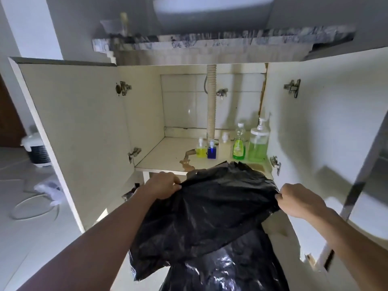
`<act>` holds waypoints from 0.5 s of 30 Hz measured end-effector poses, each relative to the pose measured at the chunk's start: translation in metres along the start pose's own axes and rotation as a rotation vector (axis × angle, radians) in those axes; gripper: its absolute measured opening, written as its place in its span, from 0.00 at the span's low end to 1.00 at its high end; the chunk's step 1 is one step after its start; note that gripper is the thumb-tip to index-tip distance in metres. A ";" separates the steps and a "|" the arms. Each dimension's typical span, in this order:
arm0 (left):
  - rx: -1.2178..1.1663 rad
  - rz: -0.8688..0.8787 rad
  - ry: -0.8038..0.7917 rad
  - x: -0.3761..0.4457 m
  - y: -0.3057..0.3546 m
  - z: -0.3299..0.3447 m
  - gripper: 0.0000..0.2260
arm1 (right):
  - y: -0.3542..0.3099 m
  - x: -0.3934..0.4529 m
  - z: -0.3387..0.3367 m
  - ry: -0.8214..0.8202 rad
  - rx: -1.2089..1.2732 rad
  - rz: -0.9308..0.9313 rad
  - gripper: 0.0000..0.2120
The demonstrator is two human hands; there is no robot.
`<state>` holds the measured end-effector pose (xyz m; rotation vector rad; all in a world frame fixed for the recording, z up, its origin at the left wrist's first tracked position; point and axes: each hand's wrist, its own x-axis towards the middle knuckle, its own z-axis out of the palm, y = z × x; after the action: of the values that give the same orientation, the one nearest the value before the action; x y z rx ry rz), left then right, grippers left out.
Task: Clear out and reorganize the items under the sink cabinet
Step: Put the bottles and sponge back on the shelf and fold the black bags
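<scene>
Item 1. Black plastic bag: large, crinkled, glossy near the bottom edge; occupies the 6 o'clock part of the view, in front of the open cabinet, its upper edge overlapping the front lip of the cabinet floor.

Item 2. Left hand: at about 7 o'clock from the view's centre, fingers curled and pinching the bag's upper left edge.

Item 3. Right hand: at about 4 o'clock, fingers and thumb pinching the bag's upper right edge. The two hands are well apart, the bag stretched between them.

Item 4. Cabinet contents, all upright at the back right of the floor, 3 o'clock side: a small pump bottle of yellow liquid; just beside it a small pump bottle of blue liquid; a small white pump bottle behind them; a clear bottle of green liquid; a large pump bottle of pale green liquid nearest the right wall.

Item 5. Corrugated drain hose: vertical, centre back, at 12 o'clock from the bag.

Item 6. Brown stain on the cabinet floor, left of the small bottles.

Item 7. Both doors stand open; left door, right door.
</scene>
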<state>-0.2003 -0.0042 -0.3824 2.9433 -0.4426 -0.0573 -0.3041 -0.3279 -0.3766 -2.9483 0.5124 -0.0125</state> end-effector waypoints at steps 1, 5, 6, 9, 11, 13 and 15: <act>-0.018 -0.001 0.015 0.000 -0.001 0.000 0.14 | 0.000 -0.002 -0.001 -0.020 -0.058 0.008 0.14; -0.080 0.043 0.037 0.001 -0.003 -0.002 0.13 | -0.002 -0.011 -0.004 -0.087 -0.241 0.048 0.07; -0.093 0.058 0.039 0.001 -0.001 -0.004 0.13 | -0.004 -0.013 -0.006 -0.055 -0.273 0.042 0.07; -0.147 0.124 0.010 -0.001 0.006 -0.008 0.14 | -0.018 -0.013 -0.010 0.156 -0.242 -0.089 0.12; -0.167 0.171 -0.020 -0.003 0.015 -0.010 0.14 | -0.035 -0.010 -0.007 0.193 -0.004 -0.264 0.15; -0.178 0.212 -0.035 -0.005 0.024 -0.013 0.14 | -0.055 -0.012 0.001 0.096 0.193 -0.459 0.17; -0.198 0.273 -0.039 -0.007 0.032 -0.017 0.14 | -0.070 -0.015 0.013 -0.028 0.183 -0.548 0.19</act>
<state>-0.2156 -0.0298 -0.3605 2.6668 -0.7913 -0.1171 -0.2941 -0.2560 -0.3790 -2.8016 -0.2951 -0.0745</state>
